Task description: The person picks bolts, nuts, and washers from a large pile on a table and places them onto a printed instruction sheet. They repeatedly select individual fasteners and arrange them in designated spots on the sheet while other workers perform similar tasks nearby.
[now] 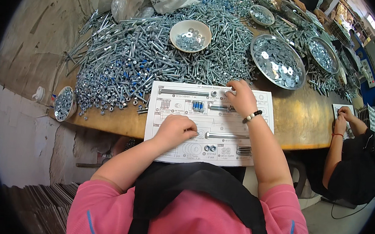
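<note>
A white printed card (184, 153) with outlined part pictures lies at the table's front edge. My left hand (174, 131) rests low over its left half, fingers curled together with their tips on the card; anything in them is hidden. My right hand (241, 99) is at the card's upper right, fingers pinched down near its top edge; what they hold cannot be made out. On the card lie a long bolt (185, 92), a single nut (214, 93), blue-tipped bolts (198, 106), another long bolt (225, 136), a pair of nuts (210, 148) and short bolts (244, 151).
A big heap of loose bolts and nuts (130, 55) covers the table beyond the card. A cream bowl of washers (172, 33) sits in it. At right stands a steel tray of washers (302, 80); a small bowl (71, 113) is far left. A co-worker's hands (344, 120) are at right.
</note>
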Demonstrator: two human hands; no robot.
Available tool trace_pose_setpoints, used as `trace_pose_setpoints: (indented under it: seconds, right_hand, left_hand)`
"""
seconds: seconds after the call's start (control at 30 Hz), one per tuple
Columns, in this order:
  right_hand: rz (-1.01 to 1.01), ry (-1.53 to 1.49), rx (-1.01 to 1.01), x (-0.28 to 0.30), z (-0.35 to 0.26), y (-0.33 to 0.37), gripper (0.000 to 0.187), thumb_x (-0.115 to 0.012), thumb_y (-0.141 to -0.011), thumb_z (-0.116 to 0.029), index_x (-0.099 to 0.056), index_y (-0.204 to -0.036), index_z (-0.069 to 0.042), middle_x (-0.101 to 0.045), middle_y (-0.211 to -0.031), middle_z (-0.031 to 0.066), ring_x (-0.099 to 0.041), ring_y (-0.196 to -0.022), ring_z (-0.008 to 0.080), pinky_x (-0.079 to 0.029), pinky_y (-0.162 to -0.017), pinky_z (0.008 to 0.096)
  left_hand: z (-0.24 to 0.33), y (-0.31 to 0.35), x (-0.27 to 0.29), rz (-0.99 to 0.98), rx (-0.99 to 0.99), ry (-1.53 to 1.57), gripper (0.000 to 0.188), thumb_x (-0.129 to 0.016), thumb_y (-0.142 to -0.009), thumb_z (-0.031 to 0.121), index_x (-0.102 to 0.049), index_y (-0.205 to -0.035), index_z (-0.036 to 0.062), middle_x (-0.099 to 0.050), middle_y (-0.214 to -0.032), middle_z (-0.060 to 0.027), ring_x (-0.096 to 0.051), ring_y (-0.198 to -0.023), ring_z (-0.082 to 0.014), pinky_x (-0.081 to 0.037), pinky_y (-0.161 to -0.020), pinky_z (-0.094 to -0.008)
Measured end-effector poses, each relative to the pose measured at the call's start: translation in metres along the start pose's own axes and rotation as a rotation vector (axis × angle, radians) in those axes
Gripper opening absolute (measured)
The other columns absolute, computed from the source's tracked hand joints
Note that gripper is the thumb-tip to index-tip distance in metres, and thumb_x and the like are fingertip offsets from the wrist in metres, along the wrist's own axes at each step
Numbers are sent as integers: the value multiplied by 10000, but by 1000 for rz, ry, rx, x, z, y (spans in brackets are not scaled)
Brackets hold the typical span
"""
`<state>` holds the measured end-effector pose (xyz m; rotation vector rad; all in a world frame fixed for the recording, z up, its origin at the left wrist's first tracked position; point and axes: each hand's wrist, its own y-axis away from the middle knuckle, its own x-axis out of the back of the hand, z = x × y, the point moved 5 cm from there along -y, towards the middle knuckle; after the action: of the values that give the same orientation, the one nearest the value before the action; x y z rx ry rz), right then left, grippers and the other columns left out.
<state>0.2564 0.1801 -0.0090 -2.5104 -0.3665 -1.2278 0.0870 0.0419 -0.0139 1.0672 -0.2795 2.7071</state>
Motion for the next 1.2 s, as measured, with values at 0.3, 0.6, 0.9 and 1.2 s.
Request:
trace_pose_setpoints:
  seconds: [0.3,0.6,0.9,1.2]
  right_hand:
    - [-135,13,349,-14,-48,71,155,-548,-722,-57,-644,-829,-116,-533,-777,72,-541,-764,269,-457,-657,365]
    - [-216,197,515,-27,-73,100,92,-571,-654,-95,-638,-707,-128,-495,-746,63,-514,-749,229,-446,-644,333]
    - [-218,232,501,-30,-74,100,68,-574,-646,-87,-620,-687,-116,-499,-751,60,-513,-744,235,-439,-642,340]
    - [-163,114,433,-14,-67,95,92,-571,-680,-94,-628,-749,-118,-512,-761,58,-526,-756,233,-445,-649,345]
  left_hand:
    - [8,1,-6,187,-27,-322,94,-668,-707,200,-613,-737,130,-562,-748,-18,-538,-778,-227,-355,-702,-357]
    - [16,26,-6,150,-160,-484,158,-597,-687,106,-660,-815,175,-523,-796,3,-508,-793,-199,-346,-721,-354]
    - [14,29,-8,163,-149,-459,178,-599,-665,90,-666,-803,180,-516,-789,9,-504,-785,-190,-345,-725,-352]
    - [18,26,0,193,-131,-395,166,-611,-691,90,-673,-825,166,-525,-785,2,-509,-783,-195,-345,-714,-349]
